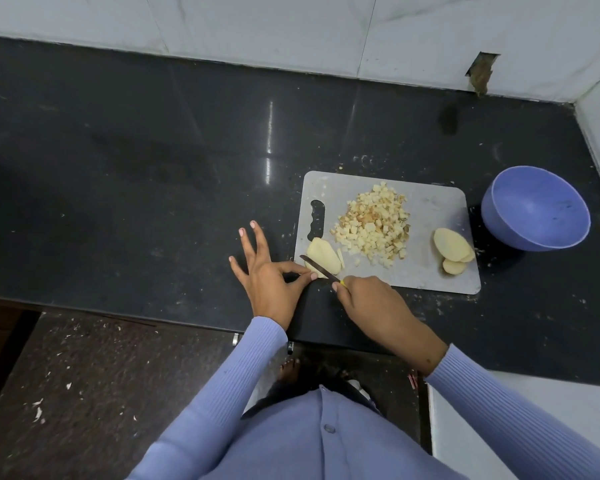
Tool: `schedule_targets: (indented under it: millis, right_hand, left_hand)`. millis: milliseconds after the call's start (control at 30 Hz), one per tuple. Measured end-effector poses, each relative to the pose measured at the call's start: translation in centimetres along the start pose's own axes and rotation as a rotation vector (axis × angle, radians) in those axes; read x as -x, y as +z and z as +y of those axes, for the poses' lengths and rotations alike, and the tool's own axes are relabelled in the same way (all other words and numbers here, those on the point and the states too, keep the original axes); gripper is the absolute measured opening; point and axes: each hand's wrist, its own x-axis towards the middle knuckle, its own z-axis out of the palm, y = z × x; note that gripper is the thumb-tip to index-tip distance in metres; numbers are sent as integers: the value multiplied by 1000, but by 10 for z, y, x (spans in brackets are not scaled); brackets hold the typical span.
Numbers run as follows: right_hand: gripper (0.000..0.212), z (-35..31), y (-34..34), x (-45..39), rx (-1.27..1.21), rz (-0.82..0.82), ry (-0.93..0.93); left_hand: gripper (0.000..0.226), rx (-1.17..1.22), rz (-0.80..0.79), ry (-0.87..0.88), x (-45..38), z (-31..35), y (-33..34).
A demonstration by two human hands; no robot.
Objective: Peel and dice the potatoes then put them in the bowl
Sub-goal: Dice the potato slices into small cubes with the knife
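Lilac ribbed sleeves (222, 386) reach over the black counter (118, 168). The left hand (267, 271) pinches a potato slice (323, 256), other fingers splayed. The right hand (371, 303) grips a knife (317, 266) cutting it. Diced potato (374, 223) and more slices (452, 249) lie on the grey board (430, 209); the bowl (537, 207) stands right. No writing visible.

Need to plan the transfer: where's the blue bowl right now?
In the head view the blue bowl sits on the dark counter at far right, just beyond the cutting board's right edge, empty, nearest the uncut potato slices.
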Motion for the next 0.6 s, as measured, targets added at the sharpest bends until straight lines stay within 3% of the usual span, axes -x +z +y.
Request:
schedule_targets:
  millis: [267,600]
  right_hand:
    - [38,6,8,4,88,-56,51]
    - [34,24,-1,29,220,-87,55]
  left_hand:
    - [11,-56,-30,-46,-2,3,-2]
    - [10,-110,-65,53,-8,-1,-1]
